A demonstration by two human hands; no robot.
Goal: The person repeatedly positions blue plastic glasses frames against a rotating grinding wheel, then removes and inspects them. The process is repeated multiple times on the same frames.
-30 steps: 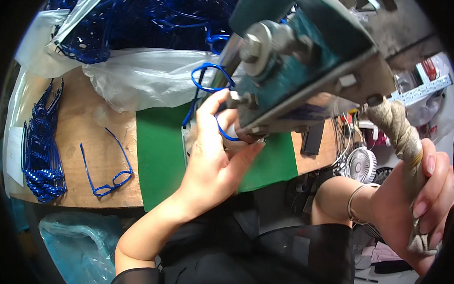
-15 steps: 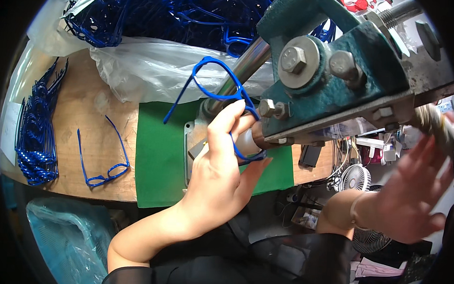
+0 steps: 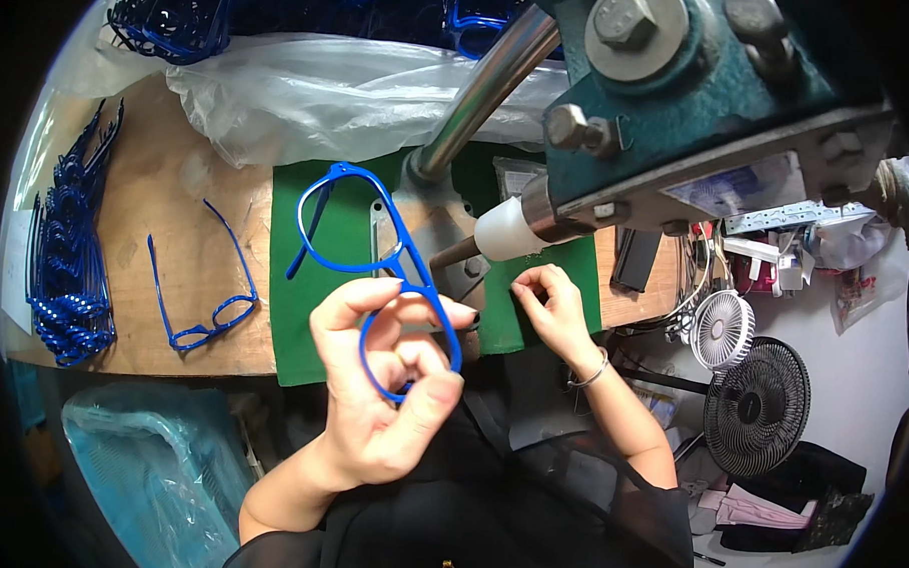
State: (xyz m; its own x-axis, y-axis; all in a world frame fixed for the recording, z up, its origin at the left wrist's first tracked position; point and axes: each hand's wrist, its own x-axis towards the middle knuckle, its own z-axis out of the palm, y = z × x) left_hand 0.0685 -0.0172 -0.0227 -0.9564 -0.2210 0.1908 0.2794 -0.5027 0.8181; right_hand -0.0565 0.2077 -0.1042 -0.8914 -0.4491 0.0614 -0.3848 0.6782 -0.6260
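My left hand is closed on a blue eyeglass frame, its fingers around one of the rims. The frame is lifted in front of the press, tilted, with one temple arm pointing left. My right hand is over the right part of the green mat, fingers curled with thumb and forefinger close together. Whether anything small lies between those fingertips is not visible. Near that hand, the white plastic tip of the teal metal press faces a metal rod on the press base.
Another blue eyeglass frame lies on the wooden table, beside a stack of blue frames at far left. Clear plastic sheeting holds a heap of frames behind. Fans stand at right; a blue plastic-lined basket stands lower left.
My left hand has drawn the eyeglass frame away from the press tip, toward me and left. My right hand has left the press handle and come down over the mat.
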